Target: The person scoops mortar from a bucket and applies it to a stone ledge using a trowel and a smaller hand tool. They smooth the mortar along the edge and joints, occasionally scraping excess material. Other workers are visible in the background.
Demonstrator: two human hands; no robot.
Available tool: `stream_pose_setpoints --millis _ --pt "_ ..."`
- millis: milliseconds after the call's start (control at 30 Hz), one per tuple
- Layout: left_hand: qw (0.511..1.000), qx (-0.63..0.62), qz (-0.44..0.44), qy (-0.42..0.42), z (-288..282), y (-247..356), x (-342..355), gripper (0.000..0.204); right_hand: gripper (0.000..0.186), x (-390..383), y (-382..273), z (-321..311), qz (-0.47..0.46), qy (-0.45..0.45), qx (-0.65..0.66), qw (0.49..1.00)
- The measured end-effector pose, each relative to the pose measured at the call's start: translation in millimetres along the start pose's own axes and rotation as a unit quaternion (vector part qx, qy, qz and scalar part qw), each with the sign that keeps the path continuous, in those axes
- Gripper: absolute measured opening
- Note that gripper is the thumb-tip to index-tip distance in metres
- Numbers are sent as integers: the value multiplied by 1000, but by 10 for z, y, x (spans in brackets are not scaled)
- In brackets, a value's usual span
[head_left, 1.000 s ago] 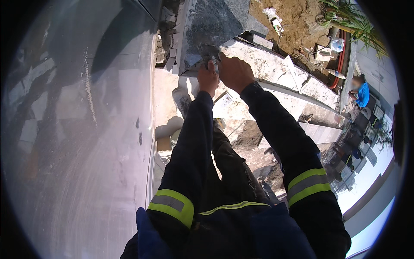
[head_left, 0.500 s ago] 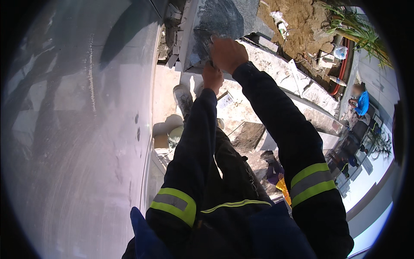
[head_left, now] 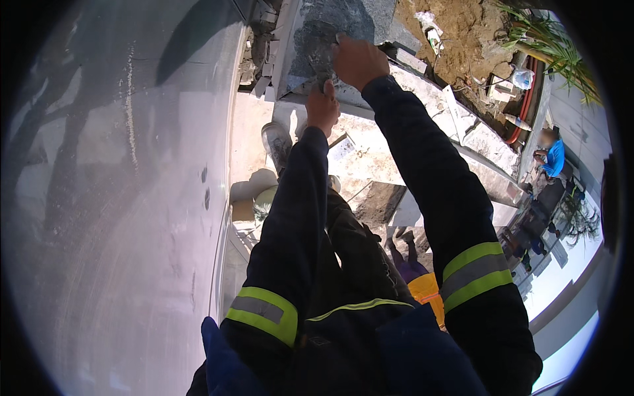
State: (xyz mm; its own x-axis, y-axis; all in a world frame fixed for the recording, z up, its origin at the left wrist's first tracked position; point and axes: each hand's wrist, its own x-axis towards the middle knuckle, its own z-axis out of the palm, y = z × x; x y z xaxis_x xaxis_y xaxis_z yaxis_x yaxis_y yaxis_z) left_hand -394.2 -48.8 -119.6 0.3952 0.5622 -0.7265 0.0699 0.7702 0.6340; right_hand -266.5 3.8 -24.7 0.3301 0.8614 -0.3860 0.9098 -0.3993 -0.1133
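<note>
My left hand (head_left: 322, 110) is closed around a dark-handled tool (head_left: 323, 80), whose far end blends into the dark grey patch beyond it. Just to its right and farther out, my right hand (head_left: 361, 61) has its fingers curled over the grey slab; whatever they hold, if anything, is hidden by the hand. On that slab (head_left: 382, 18) lies a darker patch (head_left: 330, 26), partly in shadow. Both hands are over its near part, apart from each other.
A large smooth grey panel (head_left: 125, 218) stands along my left. Broken tile pieces (head_left: 261, 86) lie in the gap beside it. To the right are pale stone blocks (head_left: 492, 145), bare soil (head_left: 462, 39) and red pipes (head_left: 523, 105). People in blue (head_left: 555, 158) and orange (head_left: 428, 290) are nearby.
My right hand has moved outward and slightly right, away from my left hand. My left hand has shifted slightly outward. More of the person in orange shows.
</note>
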Motion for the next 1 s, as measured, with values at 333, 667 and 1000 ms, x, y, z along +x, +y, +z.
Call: stream_pose_setpoints --millis 333,667,1000 --pt "986 127 73 76 -122 -371 225 39 41 -323 -170 -2 -33 -58 3 998" --pt "965 215 112 96 -111 -295 105 37 28 -546 -328 -4 -38 -106 -16 994" --pt "982 169 64 56 -138 -263 125 35 38 -637 -138 114 -27 -79 -10 997"
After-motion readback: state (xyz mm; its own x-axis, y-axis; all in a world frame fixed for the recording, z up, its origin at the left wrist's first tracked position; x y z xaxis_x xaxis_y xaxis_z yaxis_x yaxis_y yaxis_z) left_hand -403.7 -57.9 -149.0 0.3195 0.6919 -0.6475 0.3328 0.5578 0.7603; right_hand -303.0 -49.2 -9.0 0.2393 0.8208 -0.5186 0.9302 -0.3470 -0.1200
